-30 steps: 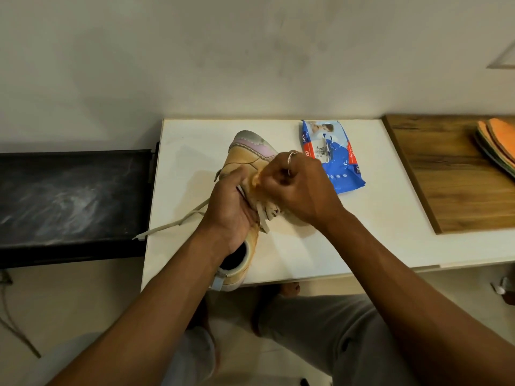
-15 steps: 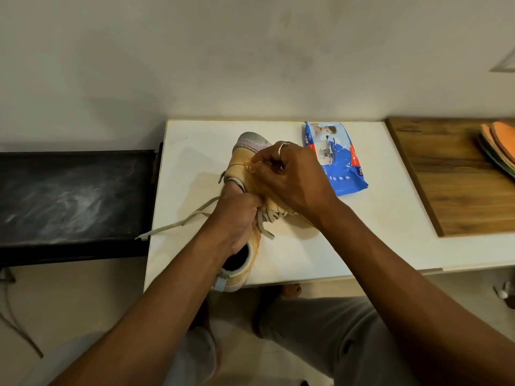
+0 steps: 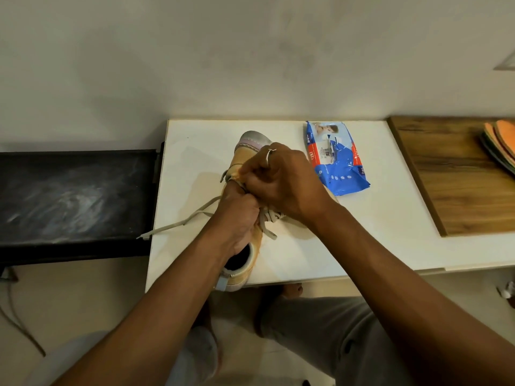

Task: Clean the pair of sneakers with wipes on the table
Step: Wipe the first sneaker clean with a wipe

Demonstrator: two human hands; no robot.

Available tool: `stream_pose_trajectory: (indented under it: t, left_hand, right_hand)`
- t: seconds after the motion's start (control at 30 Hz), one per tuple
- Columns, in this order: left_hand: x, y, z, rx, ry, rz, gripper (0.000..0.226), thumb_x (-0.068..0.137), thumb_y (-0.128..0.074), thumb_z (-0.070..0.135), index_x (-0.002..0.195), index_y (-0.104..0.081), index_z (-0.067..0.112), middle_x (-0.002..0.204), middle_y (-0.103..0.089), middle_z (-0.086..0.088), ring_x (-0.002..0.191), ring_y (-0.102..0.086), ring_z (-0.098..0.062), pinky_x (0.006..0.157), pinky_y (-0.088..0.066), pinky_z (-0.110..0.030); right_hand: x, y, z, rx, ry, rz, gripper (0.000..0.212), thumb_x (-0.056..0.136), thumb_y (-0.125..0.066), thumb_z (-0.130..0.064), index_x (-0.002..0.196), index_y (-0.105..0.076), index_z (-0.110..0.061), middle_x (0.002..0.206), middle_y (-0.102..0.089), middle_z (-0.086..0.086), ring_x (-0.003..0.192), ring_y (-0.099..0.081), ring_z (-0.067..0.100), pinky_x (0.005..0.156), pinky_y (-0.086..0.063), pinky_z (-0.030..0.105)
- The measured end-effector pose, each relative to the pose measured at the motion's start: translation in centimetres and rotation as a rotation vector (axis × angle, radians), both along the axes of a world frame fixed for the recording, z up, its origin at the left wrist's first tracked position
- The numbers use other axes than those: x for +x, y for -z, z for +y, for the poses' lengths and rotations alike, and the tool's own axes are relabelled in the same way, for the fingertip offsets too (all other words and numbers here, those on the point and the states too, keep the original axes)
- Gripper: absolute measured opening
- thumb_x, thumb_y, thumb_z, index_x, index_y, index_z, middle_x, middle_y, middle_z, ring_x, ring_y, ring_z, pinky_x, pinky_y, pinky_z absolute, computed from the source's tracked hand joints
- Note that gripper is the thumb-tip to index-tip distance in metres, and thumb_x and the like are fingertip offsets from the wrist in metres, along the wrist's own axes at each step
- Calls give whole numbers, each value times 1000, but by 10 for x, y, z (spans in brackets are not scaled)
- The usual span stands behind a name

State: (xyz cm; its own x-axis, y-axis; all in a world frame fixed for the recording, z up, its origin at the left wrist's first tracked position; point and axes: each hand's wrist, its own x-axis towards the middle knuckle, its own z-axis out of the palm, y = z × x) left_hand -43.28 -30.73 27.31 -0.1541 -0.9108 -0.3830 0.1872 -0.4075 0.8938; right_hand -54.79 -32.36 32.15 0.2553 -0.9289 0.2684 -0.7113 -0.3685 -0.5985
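Note:
One tan sneaker [image 3: 252,143] with a grey toe cap lies on the white table [image 3: 195,151], toe pointing away and heel over the near edge. My left hand [image 3: 239,218] grips its middle, above the opening. My right hand [image 3: 284,185], wearing a ring, is closed in a pinch over the lacing just ahead of the left hand, apparently on the shoelace. One loose grey lace end [image 3: 178,224] trails left across the table. A blue pack of wipes [image 3: 337,165] lies flat to the right of the sneaker. I see no second sneaker and no loose wipe.
A black bench [image 3: 75,196] adjoins the table's left side. On the right, a wooden board [image 3: 459,176] carries stacked orange insoles [image 3: 501,143]. My knees and a bare foot [image 3: 291,291] are below the near table edge. A wall runs behind.
My right hand has slid along the lacing towards the toe. The left hand has kept its grip on the sneaker, which has barely moved.

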Motion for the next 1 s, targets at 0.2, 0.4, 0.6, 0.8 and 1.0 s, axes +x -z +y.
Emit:
stream_pose_trajectory:
  t: [0.2, 0.4, 0.6, 0.8, 1.0]
  left_hand:
    - [0, 1, -3, 1, 11, -34, 38, 87, -48, -14, 119, -61, 3, 82, -71, -11, 73, -67, -28, 68, -54, -39]
    - [1, -1, -3, 26, 18, -88, 26, 85, -47, -14, 103, -60, -1, 71, -65, -19, 72, -61, -37, 68, -53, -44]
    - [-1, 8, -9, 137, -60, -149, 37, 86, -61, -6, 120, -55, 8, 92, -62, -16, 85, -63, -35, 84, -56, -54]
    - [-2, 2, -2, 82, -16, 8, 43, 86, -53, -13, 120, -63, 12, 108, -74, -14, 100, -69, -36, 88, -56, -50]
    - [2, -5, 2, 17, 21, 48, 46, 81, -47, -23, 113, -64, 4, 87, -69, -15, 72, -63, -25, 67, -55, -35]
  right_hand:
    - [5, 4, -9, -71, 39, 89, 19, 94, -62, -24, 107, -74, -16, 99, -68, 3, 87, -54, 10, 74, -38, 6]
    - [16, -19, -32, -33, -230, 381, 25, 99, -50, -24, 105, -73, -15, 102, -64, 3, 97, -52, 18, 81, -43, 30]
    - [33, -31, -48, -20, -385, 557, 14, 87, -57, -6, 88, -69, -14, 88, -55, -6, 84, -49, 14, 74, -47, 39]
    - [3, -9, -37, -49, -216, 379, 19, 86, -60, -10, 97, -73, -19, 99, -66, -3, 93, -53, 15, 78, -49, 35]
    - [-24, 5, 6, 114, -36, 151, 17, 88, -71, -27, 104, -76, -20, 93, -69, -3, 85, -57, 9, 73, -44, 16]
